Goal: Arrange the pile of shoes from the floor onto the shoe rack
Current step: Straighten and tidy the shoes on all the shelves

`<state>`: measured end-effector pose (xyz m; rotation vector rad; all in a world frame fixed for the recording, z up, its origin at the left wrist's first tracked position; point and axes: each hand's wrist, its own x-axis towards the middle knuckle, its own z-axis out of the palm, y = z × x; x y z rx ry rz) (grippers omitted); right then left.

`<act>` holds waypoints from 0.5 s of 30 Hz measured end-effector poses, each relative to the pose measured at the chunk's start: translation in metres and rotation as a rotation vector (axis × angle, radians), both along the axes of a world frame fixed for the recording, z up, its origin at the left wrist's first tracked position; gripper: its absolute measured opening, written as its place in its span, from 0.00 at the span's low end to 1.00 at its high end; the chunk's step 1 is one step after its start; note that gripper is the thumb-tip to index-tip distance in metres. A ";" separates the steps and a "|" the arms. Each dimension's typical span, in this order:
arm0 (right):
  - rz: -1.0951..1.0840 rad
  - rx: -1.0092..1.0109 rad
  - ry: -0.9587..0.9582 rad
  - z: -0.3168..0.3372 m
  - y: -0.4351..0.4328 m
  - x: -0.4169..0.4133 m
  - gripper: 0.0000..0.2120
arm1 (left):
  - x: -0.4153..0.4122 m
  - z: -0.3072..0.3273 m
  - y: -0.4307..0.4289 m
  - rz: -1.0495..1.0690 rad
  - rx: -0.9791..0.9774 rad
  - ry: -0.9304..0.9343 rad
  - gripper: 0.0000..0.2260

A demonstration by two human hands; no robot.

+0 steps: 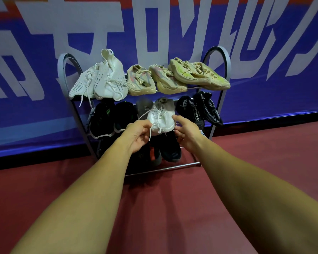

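squarely at mid-shelf edge of the rack (227, 66): left hand (137, 135), right hand (187, 133), fingers (178, 118) gripping white shoe (162, 119)

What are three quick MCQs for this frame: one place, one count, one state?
1. Where is the white-and-grey shoe? A on the floor; B just under the top shelf; C above the rack.
2. How many shoes sit on the top shelf? A four; B six; C eight.
3. Which hands hold the white-and-grey shoe? A both; B left only; C neither.

B: it is held at the tier below the top row.
B: three pairs lie there.
A: the left hand and right hand both grip it.
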<state>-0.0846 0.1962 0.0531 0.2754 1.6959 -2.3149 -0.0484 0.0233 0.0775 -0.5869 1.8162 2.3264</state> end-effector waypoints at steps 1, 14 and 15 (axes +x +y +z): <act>0.020 0.015 -0.012 -0.001 0.003 0.001 0.08 | -0.001 0.000 0.003 0.008 -0.003 0.015 0.07; 0.150 0.063 0.079 -0.012 0.018 -0.001 0.16 | -0.011 0.000 0.033 0.025 -0.180 0.079 0.11; 0.140 0.055 0.080 -0.014 0.018 -0.002 0.19 | -0.014 -0.001 0.034 0.028 -0.202 0.086 0.14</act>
